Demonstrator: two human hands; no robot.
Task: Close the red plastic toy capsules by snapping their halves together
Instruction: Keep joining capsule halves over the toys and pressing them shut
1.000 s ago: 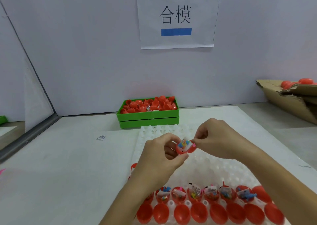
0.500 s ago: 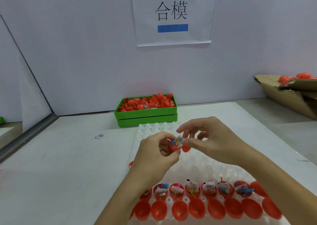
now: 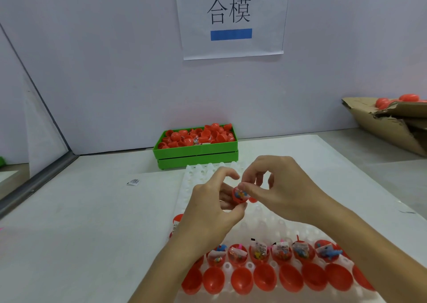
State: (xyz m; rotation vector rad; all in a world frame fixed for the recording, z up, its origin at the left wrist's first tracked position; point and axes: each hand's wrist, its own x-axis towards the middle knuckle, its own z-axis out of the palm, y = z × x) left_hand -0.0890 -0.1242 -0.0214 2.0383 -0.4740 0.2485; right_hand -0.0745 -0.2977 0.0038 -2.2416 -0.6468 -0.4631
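Left hand (image 3: pixel 209 206) has its grip curled round a small red capsule half (image 3: pixel 239 195), held up in the air over the white tray (image 3: pixel 265 224), a little way above the tabletop (image 3: pixel 92 221). The half is pinched between the thumb below and the fingers behind, and a tiny bright toy in a clear bag sits inside it. Its open mouth looks to face up and toward the person, tipped a bit to the right. The capsule would be egg-shaped when whole, so its long line would run from the round bottom in the left hand out through the open mouth. Just to the right, the right hand (image 3: pixel 280 190) has its grip bent too, with thumb and first finger pressing at the rim and the toy; a bit of red shows under it, maybe the other half, but it is too hidden to tell. The capsule looks very light, thin and smooth, so it could slip or pop out if squeezed hard. It is likely a little bendy at the rim and stiffer at the round end, so the round end is the best place to hold. Lower down, a row of filled halves (image 3: pixel 283 253) and a row of empty halves (image 3: pixel 265 280) wait in the tray. Far back sits a green box (image 3: pixel 196 151) of red halves.
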